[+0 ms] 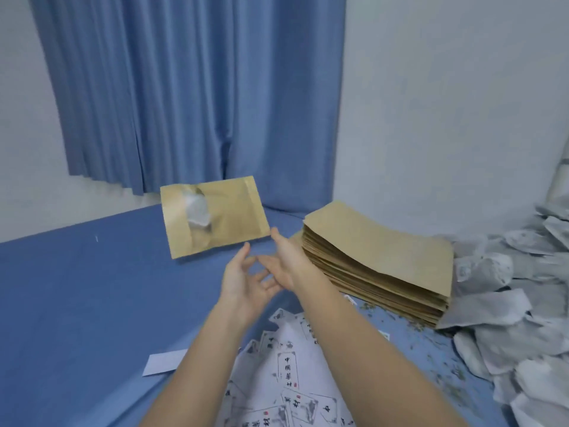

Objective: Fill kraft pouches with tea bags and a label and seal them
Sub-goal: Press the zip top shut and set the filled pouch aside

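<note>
clearly bulging, the kraft pouch (215,215) shows white through its window, both hands' fingers (246,274) spread empty.

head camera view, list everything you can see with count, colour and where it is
filled brown kraft paper pouch with a clear window: one, brown, seemingly in the air just beyond both hands, white contents showing
stack of flat empty kraft pouches: one stack, brown, right of the hands
heap of white tea bags: many, white-grey, far right
printed white paper labels: many, white with black print, near centre bottom
blank white paper slip: one, white, lower left
blue bed sheet: one, blue, underneath everything
pleated blue curtain: one, blue, behind
left hand: open, fingers spread
right hand: open, beside the pouch corner
</note>
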The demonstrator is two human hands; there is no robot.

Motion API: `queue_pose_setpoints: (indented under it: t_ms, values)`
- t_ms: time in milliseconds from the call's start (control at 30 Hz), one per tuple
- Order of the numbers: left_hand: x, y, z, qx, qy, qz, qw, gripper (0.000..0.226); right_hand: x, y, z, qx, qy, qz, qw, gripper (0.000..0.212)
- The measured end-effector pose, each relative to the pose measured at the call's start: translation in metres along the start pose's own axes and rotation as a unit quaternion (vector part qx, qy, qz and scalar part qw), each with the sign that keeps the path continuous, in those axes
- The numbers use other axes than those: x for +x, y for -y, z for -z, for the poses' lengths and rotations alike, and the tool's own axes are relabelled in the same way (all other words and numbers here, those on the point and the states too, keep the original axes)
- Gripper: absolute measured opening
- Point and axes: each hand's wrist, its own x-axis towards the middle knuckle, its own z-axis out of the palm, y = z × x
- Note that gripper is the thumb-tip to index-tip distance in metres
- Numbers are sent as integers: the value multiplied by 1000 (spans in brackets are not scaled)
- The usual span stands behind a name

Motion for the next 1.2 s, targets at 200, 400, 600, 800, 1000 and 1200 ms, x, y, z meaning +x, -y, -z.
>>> queue_pose_setpoints:
  t_ms: [200, 400, 600, 800, 1000, 1200]
  values:
    - [31, 44, -25, 99, 8, 47, 994, 20, 6, -11, 61, -405, -129, 210, 881, 30]
    - [51, 76, -50, 127, -13, 98, 987, 30, -1, 22, 163, -716, -303, 271, 567, 60]
    - [55, 97, -63, 122, -14, 101, 987, 39, -13, 13, 209, -829, -218, 109, 504, 50]
    - [33, 116, -84, 159, 51, 53, 985, 20, -58, -10, 192, -815, -253, 270, 446, 56]
    - [-1, 116, -103, 218, -30, -105, 970, 15, -116, -21, 155, -694, -177, 403, 570, 51]
    - [-43, 104, -100, 492, -98, -379, 778, 33, -185, 18, 139, -281, -33, 312, 907, 47]
